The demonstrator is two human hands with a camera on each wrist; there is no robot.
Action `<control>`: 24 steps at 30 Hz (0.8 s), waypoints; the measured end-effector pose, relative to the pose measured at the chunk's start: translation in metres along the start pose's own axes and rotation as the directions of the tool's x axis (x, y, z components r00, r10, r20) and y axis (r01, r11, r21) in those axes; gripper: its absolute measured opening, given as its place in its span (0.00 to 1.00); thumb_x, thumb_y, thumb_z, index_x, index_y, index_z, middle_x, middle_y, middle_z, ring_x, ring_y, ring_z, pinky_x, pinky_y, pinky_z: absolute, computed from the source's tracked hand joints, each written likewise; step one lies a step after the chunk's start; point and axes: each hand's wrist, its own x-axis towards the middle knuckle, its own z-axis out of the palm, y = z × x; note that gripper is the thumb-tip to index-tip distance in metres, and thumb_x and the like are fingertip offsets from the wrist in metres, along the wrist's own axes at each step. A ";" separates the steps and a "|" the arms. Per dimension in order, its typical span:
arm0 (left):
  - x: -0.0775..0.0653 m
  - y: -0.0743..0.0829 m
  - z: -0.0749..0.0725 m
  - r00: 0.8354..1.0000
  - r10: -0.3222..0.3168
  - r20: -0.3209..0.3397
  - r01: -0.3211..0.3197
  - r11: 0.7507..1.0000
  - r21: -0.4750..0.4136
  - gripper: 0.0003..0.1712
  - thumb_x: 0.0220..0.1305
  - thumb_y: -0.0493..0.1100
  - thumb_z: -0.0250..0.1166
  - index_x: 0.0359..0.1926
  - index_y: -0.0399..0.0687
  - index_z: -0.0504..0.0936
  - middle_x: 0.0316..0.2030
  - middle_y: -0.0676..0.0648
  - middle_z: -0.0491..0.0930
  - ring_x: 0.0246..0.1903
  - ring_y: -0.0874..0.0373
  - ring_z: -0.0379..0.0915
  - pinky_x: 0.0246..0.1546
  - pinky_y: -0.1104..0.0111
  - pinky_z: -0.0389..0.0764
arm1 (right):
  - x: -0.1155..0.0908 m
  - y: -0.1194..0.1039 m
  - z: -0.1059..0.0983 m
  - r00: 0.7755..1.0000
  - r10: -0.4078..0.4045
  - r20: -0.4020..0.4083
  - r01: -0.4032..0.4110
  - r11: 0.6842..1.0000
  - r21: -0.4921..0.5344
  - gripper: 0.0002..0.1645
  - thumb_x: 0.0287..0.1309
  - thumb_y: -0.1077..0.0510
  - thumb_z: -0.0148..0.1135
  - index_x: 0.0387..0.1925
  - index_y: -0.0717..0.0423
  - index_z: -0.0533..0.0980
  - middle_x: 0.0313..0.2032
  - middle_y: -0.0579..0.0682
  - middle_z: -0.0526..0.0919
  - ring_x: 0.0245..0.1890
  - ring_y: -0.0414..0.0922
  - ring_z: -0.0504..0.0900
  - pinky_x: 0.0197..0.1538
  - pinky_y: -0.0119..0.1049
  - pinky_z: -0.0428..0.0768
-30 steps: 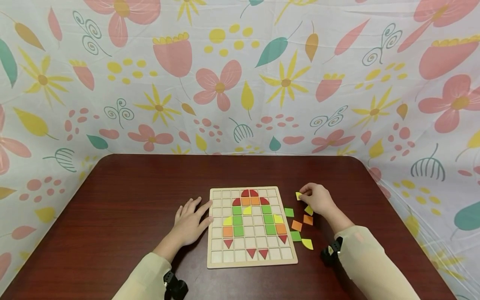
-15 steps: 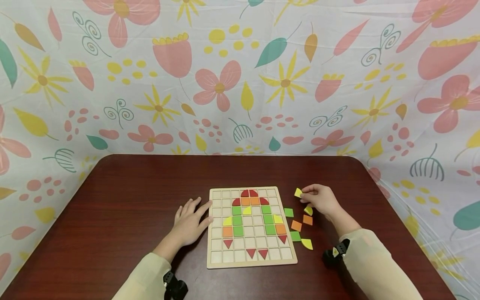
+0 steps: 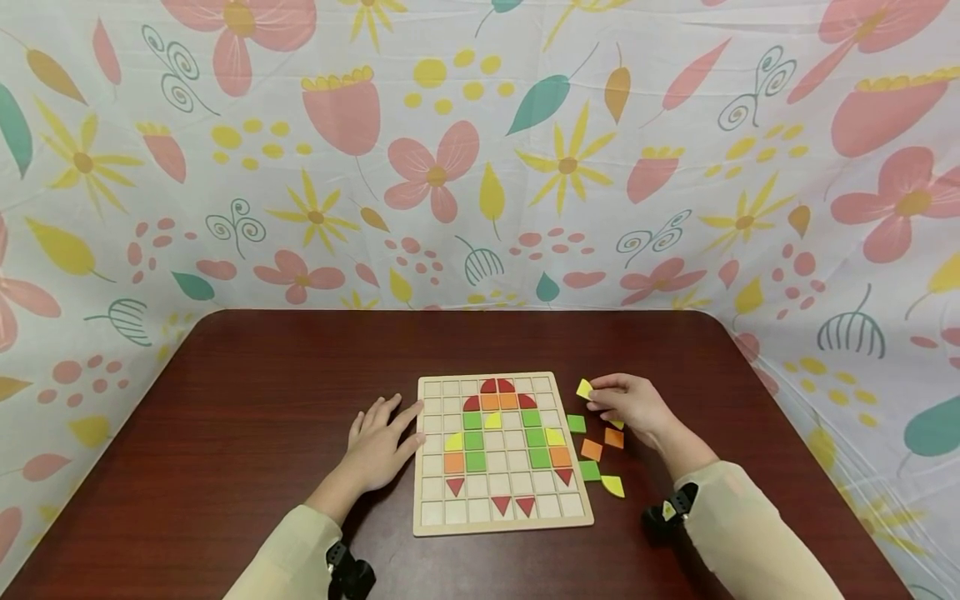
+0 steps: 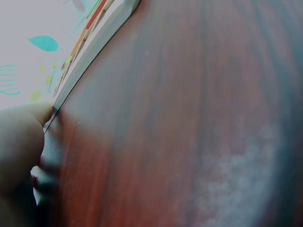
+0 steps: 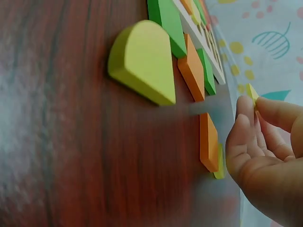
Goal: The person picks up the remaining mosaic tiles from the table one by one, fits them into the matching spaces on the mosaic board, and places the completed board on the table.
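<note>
My right hand (image 3: 636,407) pinches a small yellow block (image 3: 583,388) between thumb and fingertips, beyond the board's upper right corner. In the right wrist view only a corner of that block (image 5: 252,92) shows past the fingers, so its full shape is partly hidden. My left hand (image 3: 378,447) lies with fingers spread, its fingertips touching the left edge of a wooden grid board (image 3: 504,527). On the board sit red, orange, green and yellow blocks, among them a yellow block (image 3: 492,421) near the upper middle and red triangles in the lower rows.
Right of the board lie loose blocks: green squares (image 3: 575,423), orange squares (image 3: 591,450) and a yellow quarter-round block (image 3: 612,487). Another yellow block (image 5: 219,163) is partly covered by my right hand in the head view. The brown table (image 3: 285,375) ends at a flowered cloth (image 3: 450,250).
My right hand has lifted the yellow block from its spot and moved slightly left, closer to the board. My left hand stays at the board's left edge.
</note>
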 end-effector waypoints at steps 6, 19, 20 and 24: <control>0.000 0.000 0.000 1.000 -0.004 0.001 0.004 1.000 0.003 0.31 0.69 0.58 0.51 0.70 0.60 0.61 0.71 0.40 0.53 0.72 0.38 0.42 0.65 0.37 0.43 | -0.004 -0.004 0.005 0.997 0.034 0.065 -0.039 0.997 0.071 0.29 0.65 0.56 0.57 0.60 0.70 0.65 0.43 0.51 0.80 0.38 0.36 0.82 0.41 0.32 0.81; 0.000 -0.001 0.001 1.000 -0.007 0.001 0.007 1.000 0.007 0.31 0.69 0.59 0.51 0.71 0.61 0.61 0.71 0.40 0.53 0.72 0.39 0.42 0.65 0.38 0.44 | -0.008 -0.011 0.020 0.991 0.053 0.121 -0.076 0.978 0.193 0.27 0.63 0.56 0.59 0.58 0.69 0.66 0.38 0.49 0.82 0.36 0.38 0.84 0.40 0.31 0.81; 0.000 -0.001 0.001 1.000 -0.007 0.000 0.007 1.000 0.006 0.31 0.69 0.59 0.51 0.71 0.61 0.61 0.71 0.40 0.53 0.72 0.39 0.42 0.65 0.38 0.44 | -0.008 -0.011 0.021 0.991 0.052 0.124 -0.077 0.977 0.200 0.27 0.63 0.56 0.59 0.58 0.68 0.66 0.37 0.49 0.82 0.35 0.38 0.84 0.39 0.30 0.81; 0.000 -0.001 0.001 1.000 -0.008 0.001 0.008 1.000 0.004 0.31 0.69 0.59 0.51 0.71 0.61 0.61 0.72 0.40 0.53 0.72 0.39 0.42 0.65 0.38 0.43 | -0.009 -0.013 0.025 0.989 0.063 0.135 -0.094 0.968 0.234 0.26 0.62 0.56 0.60 0.56 0.67 0.67 0.38 0.50 0.82 0.36 0.39 0.84 0.38 0.30 0.81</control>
